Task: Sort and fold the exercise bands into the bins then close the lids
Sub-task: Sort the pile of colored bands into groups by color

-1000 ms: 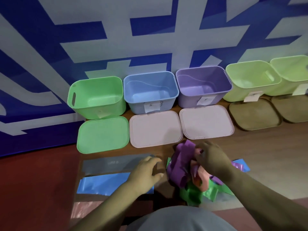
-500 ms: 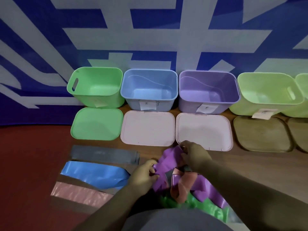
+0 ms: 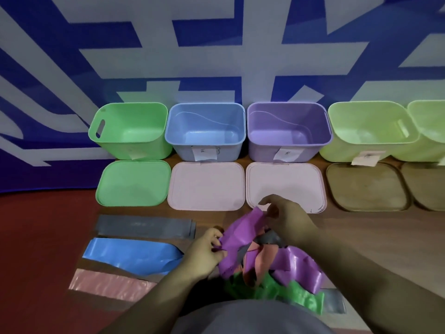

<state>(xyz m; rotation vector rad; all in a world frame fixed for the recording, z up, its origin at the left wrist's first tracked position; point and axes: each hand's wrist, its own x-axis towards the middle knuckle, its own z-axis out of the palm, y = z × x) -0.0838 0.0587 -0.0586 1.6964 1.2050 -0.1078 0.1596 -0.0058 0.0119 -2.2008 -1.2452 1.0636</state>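
Observation:
A purple exercise band (image 3: 242, 232) is stretched between my hands above a tangled pile of bands (image 3: 277, 271) in purple, orange, grey and green. My left hand (image 3: 204, 254) pinches its lower end and my right hand (image 3: 286, 218) pinches its upper end. Laid flat to the left are a grey band (image 3: 144, 225), a blue band (image 3: 130, 254) and a pink band (image 3: 108, 283). Open bins stand at the back: green (image 3: 130, 131), blue (image 3: 204, 131), purple (image 3: 289, 128) and two light-green ones (image 3: 370, 131).
Lids lie in front of the bins: a green lid (image 3: 133, 183), two pale pink lids (image 3: 207, 185) (image 3: 286, 182) and two brown lids (image 3: 366, 186). A blue-and-white patterned wall rises behind. Red floor (image 3: 43, 237) borders the wooden surface on the left.
My left hand left the flat bands and took hold of the purple band's lower end. Both hands have drawn the purple band up and out of the pile.

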